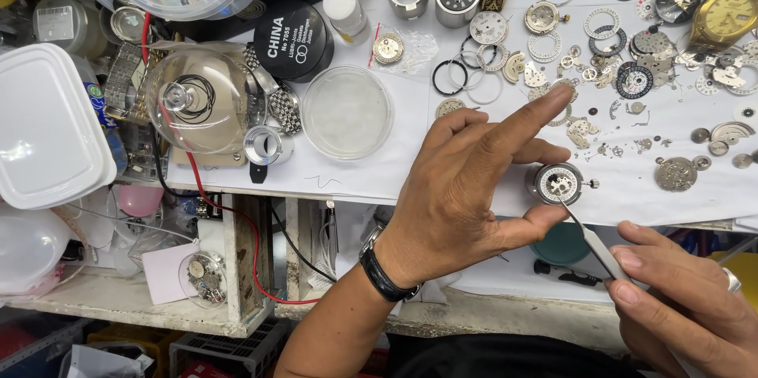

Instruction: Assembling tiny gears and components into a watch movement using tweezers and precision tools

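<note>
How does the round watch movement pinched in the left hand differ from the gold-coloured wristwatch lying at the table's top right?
The round silver watch movement is bare, without case or band, its mechanism exposed; the gold-coloured wristwatch is cased, with a gold dial and metal bracelet. The movement is held by the left hand and touched by steel tweezers in the right hand; the wristwatch lies untouched. Both are round and rest over the white table cover.

Watch movement at the table's near edge, between two hands.

The watch movement (559,182) sits on the table (410,165) near its front edge, the left hand (466,188) just left of it and the right hand (679,299) before it to the right. Tweezers (592,240) run from the right hand up to the movement. Loose watch parts (632,78) lie behind; a round dish (347,112) lies left of the left hand, a glass dome (197,97) farther left.
</note>
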